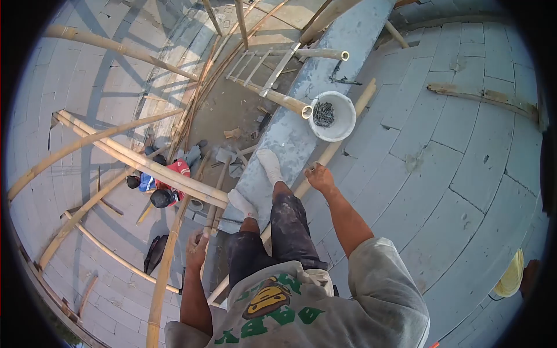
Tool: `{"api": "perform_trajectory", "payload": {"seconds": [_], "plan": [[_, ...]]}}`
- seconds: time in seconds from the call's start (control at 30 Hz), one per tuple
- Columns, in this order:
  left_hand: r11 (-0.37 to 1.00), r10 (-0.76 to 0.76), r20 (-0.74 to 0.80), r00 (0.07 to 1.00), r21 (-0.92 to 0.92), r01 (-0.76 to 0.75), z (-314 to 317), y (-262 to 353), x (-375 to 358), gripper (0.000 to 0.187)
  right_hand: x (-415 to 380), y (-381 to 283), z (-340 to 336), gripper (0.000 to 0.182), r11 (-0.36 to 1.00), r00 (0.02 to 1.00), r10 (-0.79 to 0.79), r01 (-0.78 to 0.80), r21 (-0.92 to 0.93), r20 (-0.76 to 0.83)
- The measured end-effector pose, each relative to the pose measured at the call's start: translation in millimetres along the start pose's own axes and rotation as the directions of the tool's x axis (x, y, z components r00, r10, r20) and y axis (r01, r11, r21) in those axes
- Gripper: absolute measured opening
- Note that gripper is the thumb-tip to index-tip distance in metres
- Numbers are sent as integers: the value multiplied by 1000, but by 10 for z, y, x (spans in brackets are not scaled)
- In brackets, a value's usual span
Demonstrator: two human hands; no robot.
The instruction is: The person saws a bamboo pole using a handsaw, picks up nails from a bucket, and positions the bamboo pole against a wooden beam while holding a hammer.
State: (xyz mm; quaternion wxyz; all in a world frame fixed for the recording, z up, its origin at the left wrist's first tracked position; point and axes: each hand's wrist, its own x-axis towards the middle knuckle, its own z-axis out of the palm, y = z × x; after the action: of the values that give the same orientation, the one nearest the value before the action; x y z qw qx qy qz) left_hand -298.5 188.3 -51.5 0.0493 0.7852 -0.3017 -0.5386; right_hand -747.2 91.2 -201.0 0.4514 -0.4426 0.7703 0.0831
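Note:
My right hand (319,177) is raised over a long bamboo pole (328,154) that runs along the edge of a grey plank (287,136). Its fingers are curled together; what they hold, if anything, cannot be made out. My left hand (197,248) hangs low on the other side, fingers bent and close together, near an upright bamboo pole (164,264). Whatever may be in it is too small to name. Ahead of my right hand, a white bucket (347,123) stands on the plank with many grey nails (325,115) inside. My feet in pale socks (269,164) are on the plank.
Far below on the left, two people (168,188) crouch among bamboo poles. A ladder-like bamboo frame (278,69) reaches up to the plank. Grey block walls (441,168) rise on the right, with a wooden batten (481,95). A yellow helmet (510,275) shows at the right edge.

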Motion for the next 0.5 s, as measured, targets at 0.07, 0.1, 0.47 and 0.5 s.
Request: {"api": "perform_trajectory", "payload": {"seconds": [0.07, 0.1, 0.47, 0.5], "plan": [[1000, 7, 40, 999, -13, -6, 226, 303, 175, 51, 507, 71, 122, 36, 999, 997, 38, -37, 12, -72], [1000, 2, 51, 999, -15, -1, 340, 384, 265, 51, 771, 102, 183, 36, 998, 989, 59, -58, 7, -139], [956, -226, 203, 953, 234, 177, 1366, 363, 1087, 47, 2660, 741, 756, 29, 963, 962, 1, -74, -260, -271], [964, -210, 237, 948, 211, 161, 1467, 402, 1226, 49, 2694, 756, 805, 27, 962, 961, -40, -37, -271, -274]]}}
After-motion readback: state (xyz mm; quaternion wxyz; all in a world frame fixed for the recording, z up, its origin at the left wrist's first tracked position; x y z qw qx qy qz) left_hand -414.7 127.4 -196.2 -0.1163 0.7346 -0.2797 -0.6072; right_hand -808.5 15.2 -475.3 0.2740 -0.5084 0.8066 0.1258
